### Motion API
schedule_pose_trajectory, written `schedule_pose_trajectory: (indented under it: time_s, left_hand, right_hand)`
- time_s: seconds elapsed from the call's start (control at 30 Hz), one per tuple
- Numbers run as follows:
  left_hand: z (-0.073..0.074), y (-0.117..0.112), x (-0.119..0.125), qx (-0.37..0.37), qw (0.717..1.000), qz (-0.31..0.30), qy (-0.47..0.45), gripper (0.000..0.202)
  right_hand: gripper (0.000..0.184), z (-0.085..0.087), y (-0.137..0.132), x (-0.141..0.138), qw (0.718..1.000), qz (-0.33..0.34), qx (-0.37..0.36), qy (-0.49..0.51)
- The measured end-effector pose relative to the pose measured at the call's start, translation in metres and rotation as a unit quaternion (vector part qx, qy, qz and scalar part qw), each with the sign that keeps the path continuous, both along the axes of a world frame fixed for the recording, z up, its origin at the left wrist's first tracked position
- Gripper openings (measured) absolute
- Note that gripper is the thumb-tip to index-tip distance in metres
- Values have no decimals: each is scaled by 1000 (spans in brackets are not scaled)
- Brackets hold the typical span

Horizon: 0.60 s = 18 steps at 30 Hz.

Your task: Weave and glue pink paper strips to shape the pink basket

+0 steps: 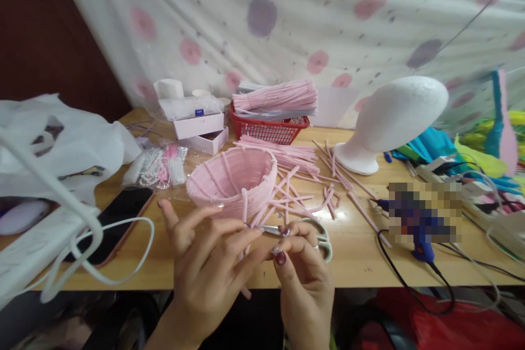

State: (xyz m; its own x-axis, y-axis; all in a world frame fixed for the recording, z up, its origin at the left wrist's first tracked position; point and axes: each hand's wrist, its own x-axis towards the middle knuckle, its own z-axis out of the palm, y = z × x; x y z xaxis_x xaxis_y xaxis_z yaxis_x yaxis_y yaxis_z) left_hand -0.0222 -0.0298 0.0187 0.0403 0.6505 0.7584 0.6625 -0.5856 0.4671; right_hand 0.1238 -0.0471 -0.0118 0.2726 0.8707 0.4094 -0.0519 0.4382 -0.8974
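Note:
My left hand (217, 268) is held up over the table's front edge, back of the hand towards me, outer fingers spread and index fingertip at the right hand. A pink fuzzy pipe cleaner (246, 292) shows below it and between its fingers; the thumb is hidden. My right hand (305, 279) has thumb and index tip pressed together; what they pinch is too small to make out. Just beyond the hands stands a pink bowl-shaped basket (232, 208) with upright ribs, tilted to the left. Scissors with pale green handles (326, 243) lie behind my right hand.
Loose pink stems (287, 197) lie right of the bowl. Behind are a red basket (268, 130) of stem bundles and white boxes (200, 126). A white foam head (394, 115) and a glue gun (422, 246) are right; a phone (118, 224) and white cable (143, 221) left.

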Motion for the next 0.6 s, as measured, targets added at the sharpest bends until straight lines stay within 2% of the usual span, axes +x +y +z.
schedule_pose_trajectory:
  time_s: [0.1,0.17,0.23,0.33,0.43,0.5,0.6]
  left_hand:
    - [-2,-4,8,68,996,28,48,14]
    - [-5,-5,9,55,997,26,46,15]
    - [-8,-7,8,32,999,21,15,16]
    - [-10,-10,5,-47,997,0,-65,13]
    - [-10,-14,3,-121,984,-43,-126,18]
    - [-9,-16,2,-137,976,-63,-155,20]
    - [-10,-18,-3,-130,978,-74,-147,14]
  right_hand:
    - [20,-1,1,2,996,70,-18,59]
    - [21,-1,3,5,989,98,-34,106]
    - [22,-1,7,11,986,73,-49,143]
    - [28,1,15,22,987,1,-48,155]
    - [48,5,20,26,987,-20,-16,156]
    - [57,7,21,25,991,-29,-12,128]
    - [56,6,20,26,997,-51,-42,49]
